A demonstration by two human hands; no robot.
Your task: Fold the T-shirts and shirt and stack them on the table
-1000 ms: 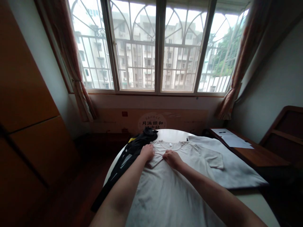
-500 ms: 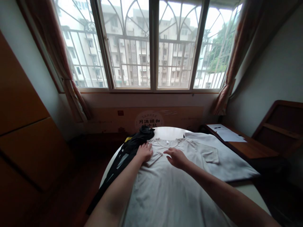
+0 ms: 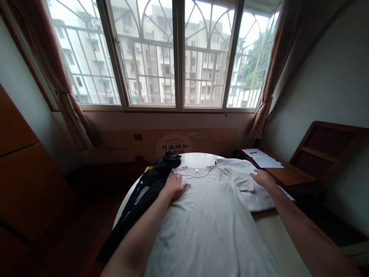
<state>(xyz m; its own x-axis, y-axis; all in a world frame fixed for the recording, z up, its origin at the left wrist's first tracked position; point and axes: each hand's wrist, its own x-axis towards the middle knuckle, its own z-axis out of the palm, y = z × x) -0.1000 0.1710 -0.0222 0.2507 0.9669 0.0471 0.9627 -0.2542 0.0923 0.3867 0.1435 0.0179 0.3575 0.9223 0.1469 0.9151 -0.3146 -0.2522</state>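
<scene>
A pale short-sleeved T-shirt [image 3: 207,207] lies spread on a round white table [image 3: 196,156], its collar toward the window. My left hand [image 3: 174,186] rests flat with fingers spread on the shirt's left sleeve and shoulder. Over a folded white cloth [image 3: 256,200], just beyond the shirt's right sleeve [image 3: 245,184], is my right hand [image 3: 263,179]; its fingers are slightly curled and apart, with nothing visible between them. Black clothing [image 3: 152,184] with a yellow patch lies along the shirt's left side, close to my left hand.
A brown wooden surface [image 3: 296,175] holding white papers [image 3: 263,158] stands at the right, by a wooden-framed chair [image 3: 319,154]. Behind the table are a printed box panel [image 3: 207,144] and a barred window. An orange-brown cabinet [image 3: 23,184] stands at the left.
My right hand has moved right, from above the shirt's chest to the white cloth. The left sleeve now lies mostly under my left hand, its end less visible. The view has shifted slightly.
</scene>
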